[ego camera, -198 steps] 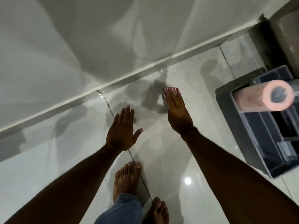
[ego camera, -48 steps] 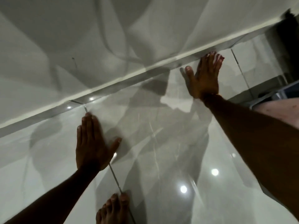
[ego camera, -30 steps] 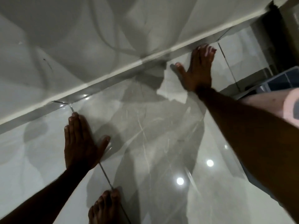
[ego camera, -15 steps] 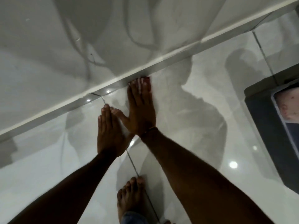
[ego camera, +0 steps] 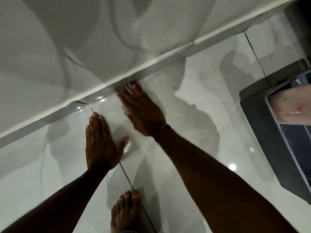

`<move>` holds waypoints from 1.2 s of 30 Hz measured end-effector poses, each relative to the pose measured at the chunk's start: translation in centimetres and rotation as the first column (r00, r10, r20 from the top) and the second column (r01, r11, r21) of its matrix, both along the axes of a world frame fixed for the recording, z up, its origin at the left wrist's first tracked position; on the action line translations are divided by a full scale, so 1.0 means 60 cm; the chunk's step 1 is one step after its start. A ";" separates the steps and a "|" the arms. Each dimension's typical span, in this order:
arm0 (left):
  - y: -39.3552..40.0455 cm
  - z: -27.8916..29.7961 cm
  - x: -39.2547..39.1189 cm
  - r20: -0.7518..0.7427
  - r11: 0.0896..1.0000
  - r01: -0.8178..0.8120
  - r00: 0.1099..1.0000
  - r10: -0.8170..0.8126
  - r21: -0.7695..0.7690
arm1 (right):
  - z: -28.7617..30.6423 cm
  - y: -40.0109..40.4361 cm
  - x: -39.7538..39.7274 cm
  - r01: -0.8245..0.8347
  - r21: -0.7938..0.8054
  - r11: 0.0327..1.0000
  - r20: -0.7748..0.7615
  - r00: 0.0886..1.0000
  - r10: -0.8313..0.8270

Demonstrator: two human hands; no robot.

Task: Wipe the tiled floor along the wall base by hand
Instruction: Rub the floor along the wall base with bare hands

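Glossy pale floor tiles (ego camera: 193,125) meet a grey skirting strip (ego camera: 55,115) under a white wall, running diagonally from lower left to upper right. My left hand (ego camera: 101,142) lies flat on the floor, fingers together, thumb out, just left of a grout line. Flat on the tile as well, my right hand (ego camera: 143,111) touches the skirting with its fingertips. Neither hand holds a cloth or anything else.
A dark grey bucket (ego camera: 262,132) with a pale pink roller (ego camera: 292,105) across it stands at the right edge. My bare foot (ego camera: 126,214) rests on the grout line (ego camera: 127,179) below my hands. Ceiling lights reflect off the tile at the right.
My right hand swept left along the wall base from far right until it neared my left hand, and now sits slightly apart from it. The left hand stayed planted.
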State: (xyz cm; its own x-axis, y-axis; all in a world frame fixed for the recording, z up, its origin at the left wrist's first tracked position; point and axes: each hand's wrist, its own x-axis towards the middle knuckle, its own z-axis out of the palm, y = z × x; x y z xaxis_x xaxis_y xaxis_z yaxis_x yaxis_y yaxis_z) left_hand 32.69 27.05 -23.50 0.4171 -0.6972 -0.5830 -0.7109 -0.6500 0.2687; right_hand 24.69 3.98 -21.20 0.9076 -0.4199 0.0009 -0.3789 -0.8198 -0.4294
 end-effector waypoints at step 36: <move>-0.052 0.031 0.045 0.268 0.973 0.063 0.964 -0.002 -0.221 | 0.033 0.105 0.066 0.305 0.087 0.948 0.034 0.950 -0.309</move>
State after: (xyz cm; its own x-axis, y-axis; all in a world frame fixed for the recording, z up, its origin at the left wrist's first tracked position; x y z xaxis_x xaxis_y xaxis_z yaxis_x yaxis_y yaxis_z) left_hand 35.40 23.96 -21.62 0.5096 -0.8133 -0.2808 -0.7958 -0.5696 0.2056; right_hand 28.63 10.31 -19.22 0.7345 -0.6786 -0.0047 -0.5848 -0.6294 -0.5117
